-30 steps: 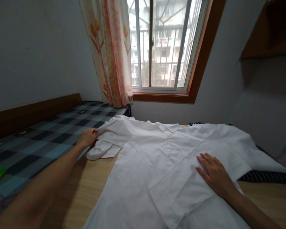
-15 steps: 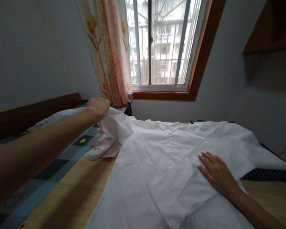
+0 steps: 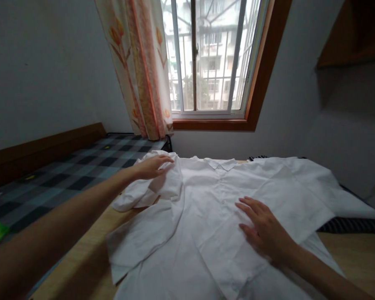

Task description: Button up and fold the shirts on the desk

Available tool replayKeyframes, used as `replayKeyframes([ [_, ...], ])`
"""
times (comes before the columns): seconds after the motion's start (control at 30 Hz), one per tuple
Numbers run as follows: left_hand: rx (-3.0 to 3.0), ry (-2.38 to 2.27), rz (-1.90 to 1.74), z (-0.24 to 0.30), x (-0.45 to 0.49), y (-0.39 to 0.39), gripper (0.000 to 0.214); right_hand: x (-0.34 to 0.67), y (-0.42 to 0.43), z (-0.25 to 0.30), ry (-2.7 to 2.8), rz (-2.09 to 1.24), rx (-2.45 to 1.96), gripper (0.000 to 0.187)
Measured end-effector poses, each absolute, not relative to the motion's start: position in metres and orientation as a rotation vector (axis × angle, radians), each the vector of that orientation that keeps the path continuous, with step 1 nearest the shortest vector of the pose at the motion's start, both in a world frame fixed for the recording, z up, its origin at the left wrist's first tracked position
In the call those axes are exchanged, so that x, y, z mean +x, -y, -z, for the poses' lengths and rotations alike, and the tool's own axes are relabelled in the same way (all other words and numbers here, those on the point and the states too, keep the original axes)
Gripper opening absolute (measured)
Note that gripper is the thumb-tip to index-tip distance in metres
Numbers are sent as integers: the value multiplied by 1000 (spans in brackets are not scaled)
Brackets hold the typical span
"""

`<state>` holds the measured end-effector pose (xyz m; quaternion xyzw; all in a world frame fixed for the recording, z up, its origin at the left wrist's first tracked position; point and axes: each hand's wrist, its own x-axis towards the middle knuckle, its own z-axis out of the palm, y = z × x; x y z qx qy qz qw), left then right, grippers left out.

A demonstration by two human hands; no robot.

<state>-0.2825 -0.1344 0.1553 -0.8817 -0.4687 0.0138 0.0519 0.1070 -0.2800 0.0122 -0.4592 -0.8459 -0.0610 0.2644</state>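
Note:
A white button-up shirt (image 3: 203, 225) lies spread front side up on a pale wooden surface, its collar (image 3: 220, 164) toward the window. The sleeve (image 3: 143, 237) on the left is folded down along the shirt's side, its end jutting past the edge. My left hand (image 3: 153, 166) is over the shoulder at that side, fingers stretched out and holding nothing. Over the right half of the front, my right hand (image 3: 264, 229) has its fingers spread and grips nothing; whether it touches the cloth I cannot tell. The other sleeve (image 3: 353, 202) extends out to the right.
A checked bed cover (image 3: 90, 164) runs along the left, with a brown wooden board (image 3: 46, 143) behind it. Dark striped cloth (image 3: 353, 225) shows under the right sleeve. Beyond the shirt are a floral curtain (image 3: 140, 71) and a barred window (image 3: 212, 58).
My left hand has let go of the left sleeve, which now lies folded down over the shirt's side instead of stretching left. My right hand has shifted left and its fingers have spread.

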Motion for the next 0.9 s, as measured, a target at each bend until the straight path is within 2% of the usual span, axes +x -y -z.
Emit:
replayKeyframes([
  [0.1,-2705,1281,-166,-129,-278,144,69,41,300,-38,2437,-61,-1061,57],
  [0.2,-2632,1102,-290,-113,-276,153,94,-22,305,-50,2632,-67,-763,65],
  [0.27,-2563,980,-281,-107,-277,156,89,-55,299,-50,2720,58,-586,58],
  [0.33,-2499,905,-228,-102,-278,156,71,-80,289,-48,2768,167,-505,46],
  [0.4,-2462,867,-169,-99,-279,154,58,-97,278,-47,2825,204,-490,31],
  [0.47,-2457,858,-133,-98,-283,150,55,-99,268,-52,2843,161,-484,19],
  [0.53,-2451,903,-106,-97,-290,146,55,-84,259,-62,2672,-12,-524,17],
  [0.67,-2360,1114,71,-96,-308,140,58,-11,240,-78,1865,-513,-687,13],
  [0.8,-2342,1174,208,-91,-317,149,51,59,239,-62,1817,-927,-832,21],
  [0.9,-2440,1196,149,-88,-319,163,49,85,264,-41,1809,-1213,-1016,29],
])
